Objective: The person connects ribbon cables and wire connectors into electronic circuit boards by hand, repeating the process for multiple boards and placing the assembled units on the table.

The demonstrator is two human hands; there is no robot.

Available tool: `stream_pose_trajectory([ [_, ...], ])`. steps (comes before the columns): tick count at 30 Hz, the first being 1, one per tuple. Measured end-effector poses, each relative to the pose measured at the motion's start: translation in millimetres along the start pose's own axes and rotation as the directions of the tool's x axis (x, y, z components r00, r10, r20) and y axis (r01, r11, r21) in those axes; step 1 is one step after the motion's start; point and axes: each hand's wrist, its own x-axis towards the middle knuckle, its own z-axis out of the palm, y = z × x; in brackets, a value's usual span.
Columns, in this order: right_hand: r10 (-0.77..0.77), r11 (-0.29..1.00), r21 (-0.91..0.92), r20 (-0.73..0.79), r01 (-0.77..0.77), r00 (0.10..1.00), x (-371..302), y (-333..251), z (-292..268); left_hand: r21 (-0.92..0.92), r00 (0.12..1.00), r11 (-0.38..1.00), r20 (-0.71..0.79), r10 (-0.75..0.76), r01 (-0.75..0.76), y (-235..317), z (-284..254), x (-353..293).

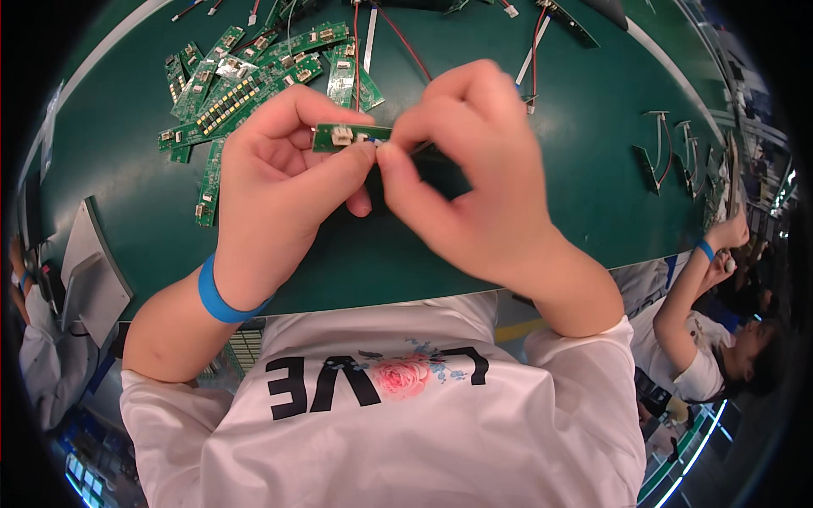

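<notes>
Between my two hands, above the green table point(584, 203), is a small green circuit board point(325, 138) with white connectors on its upper face. My left hand point(284, 173) is closed round the board's left part, thumb in front and fingers behind. My right hand point(474, 161) pinches at the board's right end, thumb and forefinger meeting beside my left thumb. A bit of white and blue shows at that pinch; it is too small to name. A red wire point(356, 80) runs down behind the board; where it ends is hidden.
A loose pile of green circuit boards point(229, 97) lies at the far left. More boards with wires point(656, 157) stand at the right edge. Red wires and white ribbon cables point(527, 63) lie along the back. A co-worker point(690, 330) sits at the right, another person point(47, 347) at the left.
</notes>
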Motion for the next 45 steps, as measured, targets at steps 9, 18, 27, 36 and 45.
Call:
stream_pose_trajectory([
  [9, 0.461, 0.874, 0.138, 0.072, -0.467, 0.885, 31.1, 49.8, -11.3, 0.085, 0.99, 0.991, -0.088, 0.113, -0.106, 5.6, 0.4, 2.8],
  [18, 0.487, 0.848, -0.414, 0.364, -0.331, 0.794, 55.2, 19.4, 18.6, 0.133, 0.91, 0.91, -0.086, 0.406, -0.394, 0.2, -0.3, 4.8],
  [27, 0.211, 0.729, 0.679, -0.095, -0.092, 0.973, 9.8, 13.2, -1.2, 0.129, 0.838, 0.868, -0.228, 0.496, -0.479, 11.2, -8.9, 0.9],
  [36, 0.132, 0.671, 0.736, -0.005, -0.086, 0.991, 16.6, 1.9, -7.8, 0.284, 0.82, 0.821, -0.158, 0.55, -0.496, 9.3, -7.5, 2.9],
  [45, -0.017, 0.975, 0.221, -0.034, 0.024, 0.999, 29.0, -24.2, 6.2, 0.364, 0.767, 0.732, -0.07, 0.638, -0.576, 6.8, -4.5, 2.1],
])
